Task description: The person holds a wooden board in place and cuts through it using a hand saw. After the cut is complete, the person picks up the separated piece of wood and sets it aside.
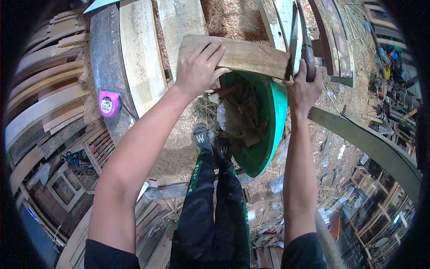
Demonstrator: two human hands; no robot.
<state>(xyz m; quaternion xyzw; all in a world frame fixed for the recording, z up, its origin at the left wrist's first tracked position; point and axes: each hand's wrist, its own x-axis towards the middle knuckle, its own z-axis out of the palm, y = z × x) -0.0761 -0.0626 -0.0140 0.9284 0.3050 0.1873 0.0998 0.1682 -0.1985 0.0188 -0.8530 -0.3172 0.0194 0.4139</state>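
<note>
A short brown wooden board (253, 56) spans crosswise in front of me, its left part overlapping the pale planks. My left hand (197, 67) lies over the board's left part, fingers across its face and thumb at the near edge, holding it. At the right end, my right hand (306, 85) is closed around the dark handle of a long-bladed hand tool (307, 47). The tool points away from me, with its pale metal blade right beside the board's end. Its exact kind I cannot tell.
Below the board stands a green tub (277, 112) with wood scraps and a plastic bag (222, 117). A pink tape measure (109, 104) rests on the dark plank at left. Wood shavings cover the floor. Stacked timber (49, 96) lies left; a long board (363, 134) extends right.
</note>
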